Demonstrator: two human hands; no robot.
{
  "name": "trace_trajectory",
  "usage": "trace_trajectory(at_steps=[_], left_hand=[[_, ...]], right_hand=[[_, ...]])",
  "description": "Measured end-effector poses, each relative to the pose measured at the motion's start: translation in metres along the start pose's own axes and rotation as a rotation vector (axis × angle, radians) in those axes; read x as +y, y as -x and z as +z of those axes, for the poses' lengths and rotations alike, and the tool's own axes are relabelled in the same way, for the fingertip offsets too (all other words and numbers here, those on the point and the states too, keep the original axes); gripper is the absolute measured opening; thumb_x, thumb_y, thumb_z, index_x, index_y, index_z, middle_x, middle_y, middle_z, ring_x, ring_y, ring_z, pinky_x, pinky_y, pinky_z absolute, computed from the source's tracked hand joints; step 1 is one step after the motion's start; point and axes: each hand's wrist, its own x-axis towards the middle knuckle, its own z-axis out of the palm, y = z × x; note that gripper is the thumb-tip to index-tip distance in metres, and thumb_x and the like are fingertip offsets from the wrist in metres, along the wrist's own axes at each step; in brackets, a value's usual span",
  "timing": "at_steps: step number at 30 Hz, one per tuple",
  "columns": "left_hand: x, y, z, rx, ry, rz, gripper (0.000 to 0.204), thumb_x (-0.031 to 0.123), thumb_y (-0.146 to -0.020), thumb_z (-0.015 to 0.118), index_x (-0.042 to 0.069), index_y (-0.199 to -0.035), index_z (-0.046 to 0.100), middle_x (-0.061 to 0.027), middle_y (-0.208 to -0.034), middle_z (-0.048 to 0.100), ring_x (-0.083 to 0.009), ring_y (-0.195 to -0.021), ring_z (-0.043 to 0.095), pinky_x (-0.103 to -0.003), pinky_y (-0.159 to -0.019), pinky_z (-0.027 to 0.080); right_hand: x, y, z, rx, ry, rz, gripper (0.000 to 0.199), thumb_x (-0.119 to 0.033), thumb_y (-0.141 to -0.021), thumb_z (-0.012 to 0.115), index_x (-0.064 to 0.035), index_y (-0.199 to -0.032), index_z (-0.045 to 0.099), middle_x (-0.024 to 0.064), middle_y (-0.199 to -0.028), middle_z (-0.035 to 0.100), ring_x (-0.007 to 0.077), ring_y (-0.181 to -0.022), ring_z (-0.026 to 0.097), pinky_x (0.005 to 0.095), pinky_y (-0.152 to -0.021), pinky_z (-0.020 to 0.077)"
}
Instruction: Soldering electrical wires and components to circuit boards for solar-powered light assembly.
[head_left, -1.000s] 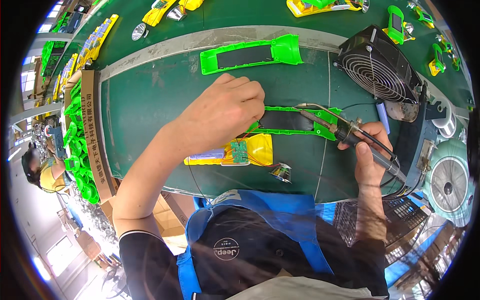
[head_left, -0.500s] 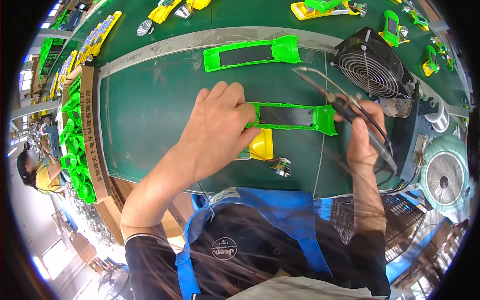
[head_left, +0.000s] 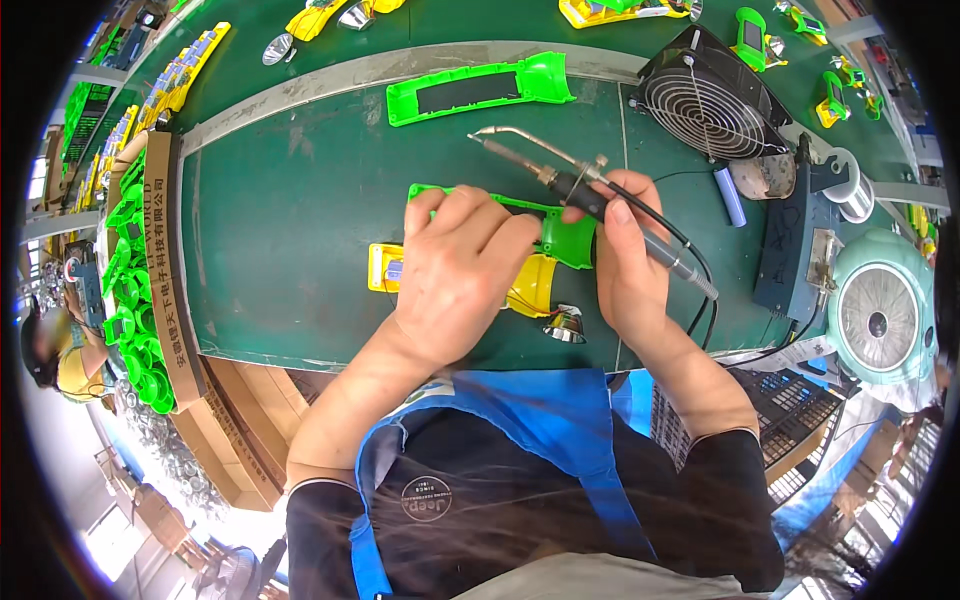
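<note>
A soldering iron [head_left: 575, 190] with a curved metal tube along it lies in my right hand [head_left: 635, 265], its tip pointing to the upper left. My left hand [head_left: 460, 270] is closed, knuckles up, over a green plastic housing half [head_left: 570, 242] with a dark inset panel. What its fingertips pinch is hidden. The housing's flared end lies beside my right hand's fingers. Partly under my left hand is a yellow housing half [head_left: 535, 285], with a blue cell showing at its left part. A silver reflector cup [head_left: 566, 324] lies by its right end.
Another green housing half [head_left: 480, 92] lies farther back. At right stand a black fan [head_left: 710, 105], a blue-grey soldering station [head_left: 795, 245] and a solder spool [head_left: 852, 190]; a violet battery cell [head_left: 730, 197] lies nearby. A carton [head_left: 175, 270] of green parts borders the left side.
My right hand has brought the soldering iron left, close to my left hand. The green housing has shifted left and lies under my left hand. The violet cell has come into view.
</note>
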Motion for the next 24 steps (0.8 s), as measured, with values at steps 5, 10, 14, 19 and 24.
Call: trace_trajectory(at_steps=[5, 10, 14, 19, 24], left_hand=[[-0.007, 0.003, 0.008, -0.007, -0.080, -0.002, 0.010, 0.010, -0.071, 0.062, 0.011, -0.081, 0.061, -0.0024, -0.076, 0.057, -0.0209, -0.081, 0.056, -0.037, -0.078, 0.038], [-0.004, -0.010, 0.002, -0.243, -0.114, -0.006, 0.009, 0.008, -0.070, 0.062, 0.011, -0.079, 0.062, -0.0038, -0.073, 0.056, -0.0217, -0.076, 0.056, -0.035, -0.076, 0.039], [-0.001, -0.022, -0.001, -0.324, -0.172, 0.000, 0.005, 0.009, -0.070, 0.062, 0.010, -0.075, 0.062, -0.0039, -0.069, 0.055, -0.0207, -0.076, 0.057, -0.034, -0.076, 0.041], [0.001, -0.025, -0.003, -0.341, -0.164, -0.010, 0.004, 0.008, -0.072, 0.062, 0.011, -0.075, 0.061, -0.0029, -0.070, 0.055, -0.0209, -0.074, 0.056, -0.034, -0.073, 0.040], [0.002, -0.028, -0.003, -0.400, -0.206, -0.005, 0.003, 0.009, -0.072, 0.062, 0.011, -0.071, 0.061, -0.0033, -0.068, 0.054, -0.0205, -0.072, 0.056, -0.034, -0.073, 0.040]], right_hand=[[-0.012, 0.002, -0.034, -0.029, -0.092, -0.043, 0.031, -0.025, -0.096, 0.057, -0.0009, -0.112, 0.046, 0.0147, -0.101, 0.061, 0.0189, -0.093, 0.059, 0.0348, -0.090, 0.0438], [-0.046, -0.019, -0.084, -0.181, 0.157, 0.209, 0.027, -0.021, -0.087, 0.065, 0.0023, -0.095, 0.055, 0.0103, -0.080, 0.064, 0.0130, -0.068, 0.060, 0.0273, -0.068, 0.0492], [-0.051, -0.027, -0.078, -0.242, 0.303, 0.329, 0.024, -0.018, -0.086, 0.067, 0.0020, -0.094, 0.057, 0.0085, -0.081, 0.066, 0.0104, -0.067, 0.062, 0.0235, -0.064, 0.0493], [-0.053, -0.030, -0.072, -0.284, 0.341, 0.331, 0.022, -0.015, -0.085, 0.068, 0.0020, -0.094, 0.057, 0.0063, -0.080, 0.064, 0.0101, -0.068, 0.063, 0.0230, -0.062, 0.0497], [-0.053, -0.030, -0.069, -0.282, 0.338, 0.325, 0.021, -0.014, -0.084, 0.069, 0.0018, -0.093, 0.057, 0.0066, -0.080, 0.065, 0.0098, -0.067, 0.062, 0.0228, -0.063, 0.0502]])
